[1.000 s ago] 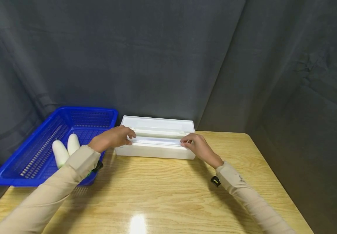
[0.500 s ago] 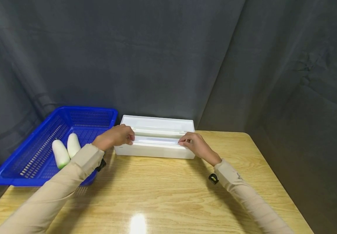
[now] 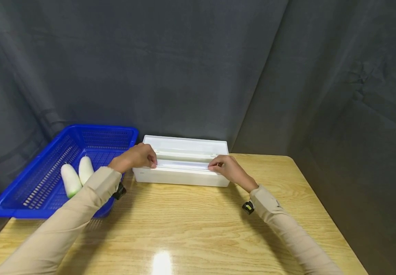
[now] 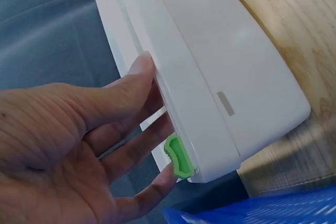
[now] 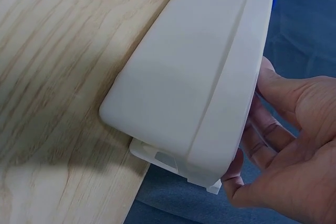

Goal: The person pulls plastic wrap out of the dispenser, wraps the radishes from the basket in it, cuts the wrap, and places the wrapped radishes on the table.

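A long white box, seemingly a cling film dispenser [image 3: 182,177], lies across the table with its lid [image 3: 189,144] tipped back. A pale shiny strip runs along its opening. My left hand [image 3: 136,156] holds the left part of its front rim, finger and thumb together. In the left wrist view, the thumb meets the rim, the other fingers lie behind it, and a green slider [image 4: 179,157] sits by the box's end. My right hand [image 3: 231,169] pinches the rim's right part; its fingers go behind the edge in the right wrist view. Whether film is between the fingertips is hidden.
A blue plastic basket [image 3: 15,212] stands left of the box, with two pale, long vegetables [image 3: 70,180] in it, one green at its tip. Dark grey curtains [image 3: 184,68] hang behind and right of the wooden table [image 3: 191,229].
The left fingers have closed together on the rim. My right hand has slid slightly left. The box's left end has shifted a little to the left.
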### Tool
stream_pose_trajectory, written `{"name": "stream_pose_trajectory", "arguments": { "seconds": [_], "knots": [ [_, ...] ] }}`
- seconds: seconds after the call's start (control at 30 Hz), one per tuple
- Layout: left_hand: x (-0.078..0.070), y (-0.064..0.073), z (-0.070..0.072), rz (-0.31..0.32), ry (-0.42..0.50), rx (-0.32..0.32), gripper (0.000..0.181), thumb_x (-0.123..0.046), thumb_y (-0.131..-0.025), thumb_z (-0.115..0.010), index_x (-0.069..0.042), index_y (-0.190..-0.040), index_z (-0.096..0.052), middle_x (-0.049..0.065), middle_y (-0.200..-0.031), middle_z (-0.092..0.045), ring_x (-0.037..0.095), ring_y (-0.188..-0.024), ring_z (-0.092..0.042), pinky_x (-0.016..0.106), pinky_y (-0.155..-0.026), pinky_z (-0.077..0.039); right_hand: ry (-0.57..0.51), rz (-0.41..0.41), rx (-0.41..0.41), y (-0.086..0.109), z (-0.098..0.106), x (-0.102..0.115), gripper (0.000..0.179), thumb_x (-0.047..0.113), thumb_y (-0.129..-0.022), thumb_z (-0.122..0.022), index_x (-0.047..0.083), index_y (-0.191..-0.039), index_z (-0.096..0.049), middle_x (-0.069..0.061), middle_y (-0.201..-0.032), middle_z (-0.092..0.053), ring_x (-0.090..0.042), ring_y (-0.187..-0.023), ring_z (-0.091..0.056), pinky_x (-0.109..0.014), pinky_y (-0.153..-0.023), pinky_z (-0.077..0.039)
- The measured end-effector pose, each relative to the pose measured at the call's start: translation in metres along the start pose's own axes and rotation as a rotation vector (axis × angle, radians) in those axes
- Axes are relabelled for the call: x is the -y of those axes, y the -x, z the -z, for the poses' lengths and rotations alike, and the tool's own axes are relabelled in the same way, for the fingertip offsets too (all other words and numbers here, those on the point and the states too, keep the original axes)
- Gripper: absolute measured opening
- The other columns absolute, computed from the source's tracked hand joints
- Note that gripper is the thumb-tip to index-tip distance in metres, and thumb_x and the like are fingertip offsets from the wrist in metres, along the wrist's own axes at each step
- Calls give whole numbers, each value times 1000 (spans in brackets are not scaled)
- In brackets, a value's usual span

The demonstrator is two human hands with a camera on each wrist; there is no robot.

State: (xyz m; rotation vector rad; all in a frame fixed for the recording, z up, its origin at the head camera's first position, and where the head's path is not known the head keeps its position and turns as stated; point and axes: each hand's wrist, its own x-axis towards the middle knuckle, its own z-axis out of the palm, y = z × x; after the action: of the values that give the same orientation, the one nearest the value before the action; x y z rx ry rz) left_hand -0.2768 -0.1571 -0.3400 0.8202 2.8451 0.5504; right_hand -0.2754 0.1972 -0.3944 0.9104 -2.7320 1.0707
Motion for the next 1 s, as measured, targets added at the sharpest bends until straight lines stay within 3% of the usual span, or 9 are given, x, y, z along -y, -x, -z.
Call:
{"name": "stream_pose_trajectory", "arguments": {
  "seconds": [0.17, 0.33, 0.63, 0.8, 1.0],
  "knots": [
    [3, -2, -2, 30, 16, -43, 8, -2, -84, -83, -6, -78, -80, 2, -77, -75, 14, -75, -59, 33, -73, -52, -19, -19, 3, 0, -3, 1, 8, 6, -94, -76, 2, -100, -80, -8, -88, -72, -23, -83, -65, -35, -80, -55],
    [4, 0, -4, 53, -1, -54, 8, -2, -86, -82, -6, -79, -80, 1, -77, -74, 16, -77, -59, 36, -76, -53, -19, -32, 0, -1, -6, 2, 9, 7, -94, -76, 3, -101, -81, -7, -89, -73, -21, -85, -66, -31, -79, -55],
    [7, 1, -17, 32, -22, -177, 23, 0, -87, -76, -10, -67, -73, -4, -68, -62, 17, -68, -52, 33, -64, -44, -15, -32, -33, -2, -10, 2, 8, 6, -93, -78, 3, -99, -81, -7, -89, -74, -19, -82, -66, -27, -75, -54],
    [7, 3, -20, 52, -17, -195, 26, 3, -87, -73, -11, -65, -70, -4, -66, -56, 17, -66, -47, 31, -61, -37, -15, -39, -34, -4, -13, 2, 8, 8, -93, -78, 4, -99, -81, -6, -89, -73, -16, -81, -64, -25, -72, -52],
    [2, 2, -20, 82, -23, -205, 23, 3, -88, -68, -10, -69, -69, -1, -72, -59, 19, -67, -50, 34, -63, -41, 5, -43, -25, -8, -11, 3, 7, 10, -94, -78, 4, -98, -79, -6, -89, -71, -16, -81, -63, -26, -72, -52]
  ]
}}
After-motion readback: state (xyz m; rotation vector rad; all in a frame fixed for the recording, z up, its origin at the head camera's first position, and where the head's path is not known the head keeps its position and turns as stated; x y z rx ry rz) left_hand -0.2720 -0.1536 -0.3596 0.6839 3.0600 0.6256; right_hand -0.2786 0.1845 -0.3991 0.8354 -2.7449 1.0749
